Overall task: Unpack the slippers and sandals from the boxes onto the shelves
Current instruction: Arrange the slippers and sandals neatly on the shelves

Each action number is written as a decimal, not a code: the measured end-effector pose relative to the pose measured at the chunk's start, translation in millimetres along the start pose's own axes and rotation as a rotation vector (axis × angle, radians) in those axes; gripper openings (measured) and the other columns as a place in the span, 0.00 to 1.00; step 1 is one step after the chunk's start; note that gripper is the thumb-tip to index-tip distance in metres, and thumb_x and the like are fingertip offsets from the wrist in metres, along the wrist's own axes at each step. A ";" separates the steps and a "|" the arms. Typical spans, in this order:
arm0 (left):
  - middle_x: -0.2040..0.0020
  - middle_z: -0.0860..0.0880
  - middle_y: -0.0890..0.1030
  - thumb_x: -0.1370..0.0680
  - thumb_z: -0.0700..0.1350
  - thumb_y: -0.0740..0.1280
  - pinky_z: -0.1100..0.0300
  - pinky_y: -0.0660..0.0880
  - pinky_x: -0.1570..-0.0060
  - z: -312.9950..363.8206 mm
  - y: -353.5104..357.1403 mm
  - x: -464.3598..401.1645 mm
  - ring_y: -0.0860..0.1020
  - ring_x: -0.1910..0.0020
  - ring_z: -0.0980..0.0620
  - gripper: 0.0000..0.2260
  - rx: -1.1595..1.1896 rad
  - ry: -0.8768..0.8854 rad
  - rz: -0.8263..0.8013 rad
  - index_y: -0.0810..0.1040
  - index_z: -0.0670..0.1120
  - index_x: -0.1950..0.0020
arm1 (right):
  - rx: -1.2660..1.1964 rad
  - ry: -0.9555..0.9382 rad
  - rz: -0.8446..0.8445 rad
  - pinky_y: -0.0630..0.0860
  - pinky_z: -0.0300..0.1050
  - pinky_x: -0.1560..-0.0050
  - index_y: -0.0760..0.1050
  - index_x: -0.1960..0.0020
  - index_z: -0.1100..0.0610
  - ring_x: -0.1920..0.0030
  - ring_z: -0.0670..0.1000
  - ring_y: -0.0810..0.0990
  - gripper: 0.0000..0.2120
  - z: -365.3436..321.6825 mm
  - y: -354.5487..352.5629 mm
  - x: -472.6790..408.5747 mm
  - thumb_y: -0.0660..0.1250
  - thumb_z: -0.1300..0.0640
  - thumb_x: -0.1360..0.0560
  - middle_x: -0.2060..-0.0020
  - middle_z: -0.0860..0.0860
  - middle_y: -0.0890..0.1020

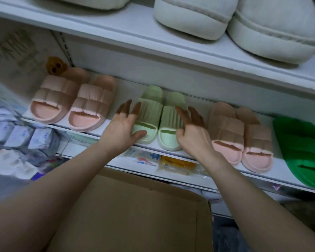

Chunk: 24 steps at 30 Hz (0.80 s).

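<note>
While we frame the pair of pale green ribbed foam slides [157,118] on the white middle shelf [98,131], our left hand [123,128] sits spread at the pair's left flank, thumb touching the toe of the nearer slide, fingers straight; our right hand [191,131] sits spread at the pair's right flank, fingers loose against the strap, gripping nothing. Just beyond our right hand's knuckles stands a pair of pink padded slides [241,135]; beyond our left fingertips, another pink padded pair [72,101]. Below our wrists lies the brown cardboard box [135,211]. The green toes overhang the shelf lip; we judge a careless nudge could tip them into the box; a sideways shove from our right hand could knock the neighbouring pink pair askew.
</note>
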<state>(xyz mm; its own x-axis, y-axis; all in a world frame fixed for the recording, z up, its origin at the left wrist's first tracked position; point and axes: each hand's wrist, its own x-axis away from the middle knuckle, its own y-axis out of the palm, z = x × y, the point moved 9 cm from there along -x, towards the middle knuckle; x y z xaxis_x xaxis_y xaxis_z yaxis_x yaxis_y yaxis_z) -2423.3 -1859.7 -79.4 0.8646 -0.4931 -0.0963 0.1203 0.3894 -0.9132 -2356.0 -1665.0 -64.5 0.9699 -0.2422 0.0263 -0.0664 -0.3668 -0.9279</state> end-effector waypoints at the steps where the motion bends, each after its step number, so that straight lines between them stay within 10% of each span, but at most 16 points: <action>1: 0.22 0.40 0.55 0.25 0.56 0.68 0.48 0.60 0.29 -4.0 -12.1 3.3 0.59 0.26 0.37 0.37 -0.025 0.024 0.051 0.55 0.46 0.21 | 0.011 -0.020 0.044 0.63 0.53 0.27 0.55 0.21 0.44 0.23 0.60 0.55 0.34 -10.3 -3.9 -0.1 0.55 0.50 0.27 0.22 0.57 0.55; 7: 0.39 0.28 0.74 0.25 0.52 0.71 0.39 0.71 0.42 -79.8 -84.2 10.9 0.71 0.38 0.29 0.26 -0.123 -0.050 0.222 0.75 0.32 0.39 | -0.051 -0.137 0.178 0.65 0.50 0.29 0.57 0.22 0.46 0.24 0.57 0.58 0.32 -92.6 0.6 -10.2 0.63 0.49 0.23 0.22 0.55 0.59; 11: 0.28 0.34 0.65 0.26 0.61 0.64 0.40 0.67 0.35 -159.9 -105.2 4.6 0.63 0.30 0.32 0.35 -0.210 -0.116 0.170 0.66 0.37 0.28 | -0.134 -0.144 0.152 0.66 0.47 0.30 0.55 0.21 0.45 0.24 0.56 0.60 0.33 -151.0 30.4 -25.1 0.65 0.49 0.23 0.22 0.55 0.57; 16: 0.29 0.30 0.64 0.28 0.55 0.72 0.44 0.73 0.47 -221.9 -104.4 2.7 0.74 0.44 0.28 0.40 -0.130 -0.230 0.092 0.58 0.41 0.23 | -0.131 -0.111 -0.019 0.72 0.52 0.36 0.48 0.21 0.40 0.28 0.64 0.67 0.41 -198.4 81.4 -48.2 0.68 0.45 0.26 0.21 0.55 0.53; 24: 0.55 0.29 0.79 0.26 0.57 0.69 0.51 0.71 0.59 -234.6 -92.9 0.2 0.78 0.57 0.33 0.30 -0.092 -0.221 0.021 0.74 0.33 0.38 | -0.084 -0.074 -0.076 0.73 0.50 0.40 0.49 0.20 0.44 0.36 0.65 0.74 0.42 -220.3 102.5 -61.0 0.69 0.51 0.27 0.23 0.55 0.55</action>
<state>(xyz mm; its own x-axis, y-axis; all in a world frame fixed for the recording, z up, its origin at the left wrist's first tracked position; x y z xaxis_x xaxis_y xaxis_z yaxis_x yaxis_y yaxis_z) -2548.8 -2078.5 -87.5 0.9533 -0.2999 -0.0356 0.0655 0.3204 -0.9450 -2473.6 -1885.7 -79.3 0.9874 -0.1447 0.0647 -0.0086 -0.4564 -0.8897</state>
